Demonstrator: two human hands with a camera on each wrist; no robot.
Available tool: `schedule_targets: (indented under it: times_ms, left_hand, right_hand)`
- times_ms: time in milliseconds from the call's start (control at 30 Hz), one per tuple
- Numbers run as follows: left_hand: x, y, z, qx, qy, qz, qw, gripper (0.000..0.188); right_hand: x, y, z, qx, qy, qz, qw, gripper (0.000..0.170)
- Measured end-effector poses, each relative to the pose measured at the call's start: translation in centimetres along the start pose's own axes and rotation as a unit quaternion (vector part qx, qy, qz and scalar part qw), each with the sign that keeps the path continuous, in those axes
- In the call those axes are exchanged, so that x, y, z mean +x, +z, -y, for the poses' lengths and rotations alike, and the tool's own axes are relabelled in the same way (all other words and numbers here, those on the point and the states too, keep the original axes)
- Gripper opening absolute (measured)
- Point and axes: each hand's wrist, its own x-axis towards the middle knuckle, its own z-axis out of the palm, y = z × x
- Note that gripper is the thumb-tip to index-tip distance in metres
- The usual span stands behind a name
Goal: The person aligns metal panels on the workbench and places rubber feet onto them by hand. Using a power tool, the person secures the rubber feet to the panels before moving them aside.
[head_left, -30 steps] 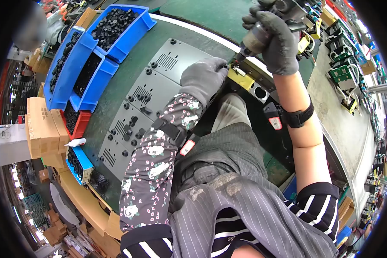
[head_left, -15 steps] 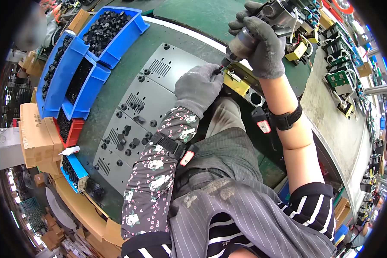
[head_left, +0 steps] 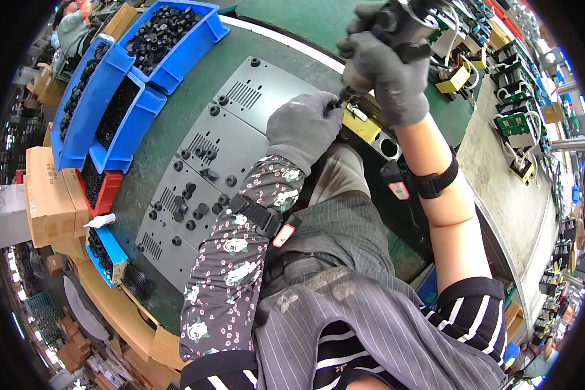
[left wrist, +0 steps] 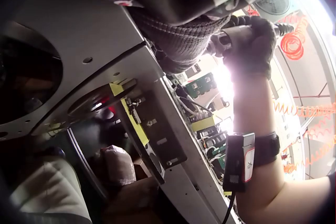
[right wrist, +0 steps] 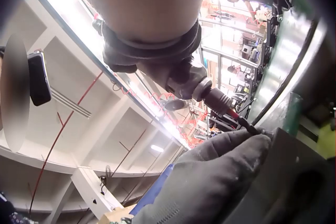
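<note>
Right grip [head_left: 391,75] wraps round the driver [head_left: 357,79]; left grip [head_left: 305,125] pinches a small black part [right wrist: 250,127]. Keep the bit [right wrist: 233,113] square, pressing steadily, fingertips [right wrist: 254,148] clear.

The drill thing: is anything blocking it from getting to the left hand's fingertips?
Nothing visible is. In the right wrist view, the power tool held by the right hand reaches its narrow tip up to the fingertips of the left hand. What it touches there is too small to tell.
</note>
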Motion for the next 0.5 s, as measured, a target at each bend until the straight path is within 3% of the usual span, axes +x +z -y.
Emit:
schedule_targets:
  times_ms: [100,167,233,500]
  left_hand:
    - [0.1,-0.2,-0.2,0.01,-0.013,0.019,1.0,0.029]
    - [0.0,-0.7,-0.6,0.019,-0.014,0.022,0.999,0.03]
    - [0.0,-0.7,-0.5,0.028,-0.017,0.02,0.999,0.032]
    - [0.2,0.1,0.3,0.025,0.011,-0.01,1.0,0.028]
  right_hand:
    - [0.6,1.3,0.1,-0.112,-0.017,0.035,0.993,0.025]
    - [1.2,1.2,-0.9,-0.097,-0.046,0.042,0.993,0.022]
    - [1.6,1.3,-0.4,-0.068,0.028,0.03,0.997,0.022]
    - [2.2,0.8,-1.2,-0.019,0.046,0.044,0.998,0.026]
